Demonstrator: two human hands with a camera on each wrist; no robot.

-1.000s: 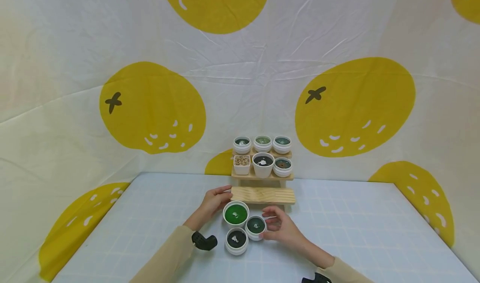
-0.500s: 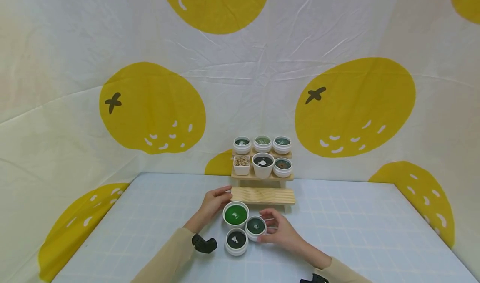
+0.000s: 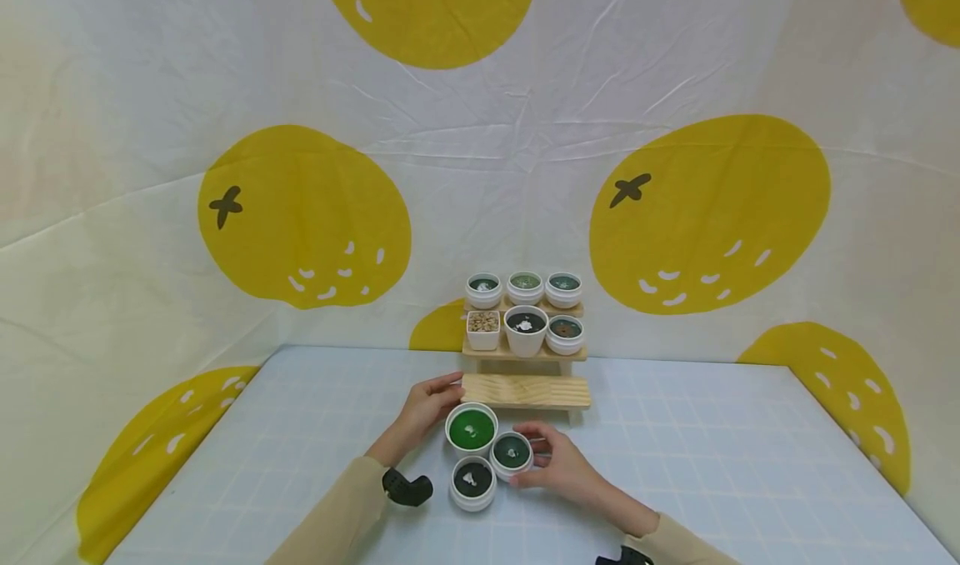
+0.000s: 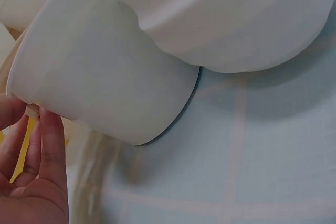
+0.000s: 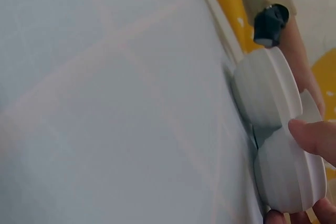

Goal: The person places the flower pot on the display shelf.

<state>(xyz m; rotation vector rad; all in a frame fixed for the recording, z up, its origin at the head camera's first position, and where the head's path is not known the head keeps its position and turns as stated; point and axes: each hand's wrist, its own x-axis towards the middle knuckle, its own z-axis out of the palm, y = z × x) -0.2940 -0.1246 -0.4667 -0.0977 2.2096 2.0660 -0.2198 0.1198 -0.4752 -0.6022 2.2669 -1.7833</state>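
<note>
My left hand (image 3: 426,405) pinches the left end of the lowest shelf of a wooden step stand (image 3: 525,390); the left wrist view shows thumb and fingers at the wood's edge, behind a large white pot. My right hand (image 3: 558,469) holds a small round white pot (image 3: 512,452) with a dark green top, thumb (image 5: 315,136) on its near rim and fingers round the far side. This pot stands close against a taller white pot (image 3: 471,430) with a bright green top and a round white pot (image 3: 472,481) with a blackish top.
On the stand's upper two shelves sit several white pots, among them a square one (image 3: 483,332) with a speckled beige top and a taller one (image 3: 527,322) with a dark top. A pale blue checked cloth (image 3: 712,457) covers the table before a fruit-print curtain (image 3: 495,173).
My right hand has slid slightly left and closed in on the small dark green pot, its thumb moving along the near side. My left hand stays at the stand.
</note>
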